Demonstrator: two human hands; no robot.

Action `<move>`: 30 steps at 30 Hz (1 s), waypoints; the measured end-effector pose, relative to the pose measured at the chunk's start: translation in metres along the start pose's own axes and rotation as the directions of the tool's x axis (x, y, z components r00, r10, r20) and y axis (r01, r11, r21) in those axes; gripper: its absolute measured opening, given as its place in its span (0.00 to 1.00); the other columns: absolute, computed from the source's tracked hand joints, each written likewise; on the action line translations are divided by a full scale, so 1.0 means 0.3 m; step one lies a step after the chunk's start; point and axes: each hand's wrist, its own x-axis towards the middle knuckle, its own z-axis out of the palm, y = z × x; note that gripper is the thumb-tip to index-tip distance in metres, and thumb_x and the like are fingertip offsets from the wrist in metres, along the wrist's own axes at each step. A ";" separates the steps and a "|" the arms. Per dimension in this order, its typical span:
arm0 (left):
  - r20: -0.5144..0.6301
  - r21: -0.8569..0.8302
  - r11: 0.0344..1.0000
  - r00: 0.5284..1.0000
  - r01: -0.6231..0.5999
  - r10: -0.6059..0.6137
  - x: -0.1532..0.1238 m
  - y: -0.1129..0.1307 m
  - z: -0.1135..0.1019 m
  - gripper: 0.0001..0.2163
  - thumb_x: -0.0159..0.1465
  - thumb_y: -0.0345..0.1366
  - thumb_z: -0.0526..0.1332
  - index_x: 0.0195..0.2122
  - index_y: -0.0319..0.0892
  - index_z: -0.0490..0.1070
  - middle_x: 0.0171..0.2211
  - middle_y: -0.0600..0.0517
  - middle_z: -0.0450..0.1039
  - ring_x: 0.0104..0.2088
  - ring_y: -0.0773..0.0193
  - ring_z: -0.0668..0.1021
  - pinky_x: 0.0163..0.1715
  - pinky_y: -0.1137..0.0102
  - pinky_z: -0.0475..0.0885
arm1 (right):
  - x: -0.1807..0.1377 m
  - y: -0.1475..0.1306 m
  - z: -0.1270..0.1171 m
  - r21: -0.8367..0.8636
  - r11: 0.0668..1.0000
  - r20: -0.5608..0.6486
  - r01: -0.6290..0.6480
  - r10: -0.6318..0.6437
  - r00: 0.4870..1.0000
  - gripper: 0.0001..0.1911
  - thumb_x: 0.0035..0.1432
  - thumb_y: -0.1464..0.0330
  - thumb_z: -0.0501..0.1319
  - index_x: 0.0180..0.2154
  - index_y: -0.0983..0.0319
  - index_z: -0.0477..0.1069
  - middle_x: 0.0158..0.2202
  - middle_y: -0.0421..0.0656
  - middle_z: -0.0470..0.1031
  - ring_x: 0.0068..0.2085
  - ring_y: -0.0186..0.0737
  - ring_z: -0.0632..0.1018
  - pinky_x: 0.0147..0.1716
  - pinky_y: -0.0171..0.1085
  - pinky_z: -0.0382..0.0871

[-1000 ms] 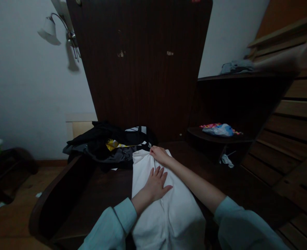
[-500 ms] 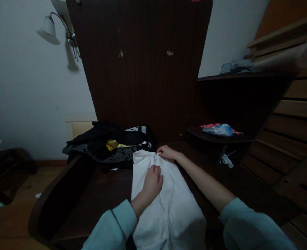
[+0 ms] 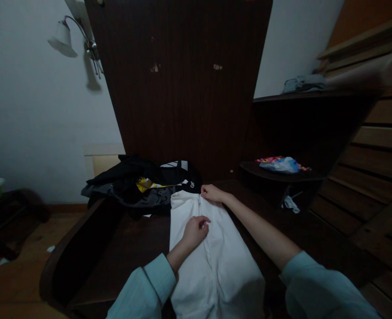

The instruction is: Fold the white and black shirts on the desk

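A white garment (image 3: 229, 257), perhaps trousers or a skirt, lies lengthwise in front of me on a dark wooden bench, its waist edge at the far end. A seam or fold runs down its middle. My right hand (image 3: 212, 193) is closed on the waist edge, right of that seam, with thumb and fingertips pinching the cloth. Nearer to me, my left hand (image 3: 195, 231) hovers over or rests lightly on the middle of the garment. Its fingers are loosely curved and apart, with nothing visible in them.
Dark clothes (image 3: 126, 181) lie heaped beyond the garment to the left. The bench (image 3: 139, 252) has a raised left armrest (image 3: 63, 261) and a tall back panel (image 3: 189, 102). Corner shelves at right hold a plastic bag (image 3: 280, 165) and folded cloth (image 3: 304, 83).
My left hand has come away from the middle seam, its fingers lifting and opening. My right hand stays at the waist edge, and the garment lies much the same.
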 end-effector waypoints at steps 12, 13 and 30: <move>-0.075 -0.106 0.991 0.994 0.076 -0.085 0.014 -0.003 -0.038 0.10 0.52 0.27 0.51 0.31 0.38 0.70 0.17 0.57 0.62 0.19 0.71 0.65 0.20 0.77 0.57 | -0.011 -0.046 0.123 0.041 0.999 -0.242 -0.027 0.036 0.970 0.08 0.45 0.78 0.52 0.29 0.63 0.65 0.32 0.43 0.69 0.33 0.36 0.70 0.33 0.32 0.61; -0.123 -0.087 0.993 0.988 0.084 -0.094 0.024 -0.005 -0.064 0.09 0.53 0.27 0.51 0.32 0.38 0.69 0.17 0.57 0.62 0.19 0.71 0.66 0.20 0.77 0.57 | -0.021 -0.045 0.143 0.058 0.998 -0.295 -0.025 0.041 0.955 0.08 0.46 0.77 0.51 0.31 0.63 0.64 0.34 0.44 0.68 0.35 0.36 0.69 0.35 0.33 0.61; -0.497 0.127 0.951 0.848 0.282 -0.184 0.209 -0.141 -0.308 0.06 0.57 0.35 0.52 0.26 0.40 0.64 0.24 0.50 0.70 0.29 0.61 0.73 0.29 0.71 0.64 | -0.073 0.017 0.260 0.453 0.878 -0.621 0.154 0.187 0.761 0.09 0.47 0.73 0.50 0.34 0.61 0.61 0.34 0.42 0.65 0.27 0.33 0.71 0.29 0.36 0.67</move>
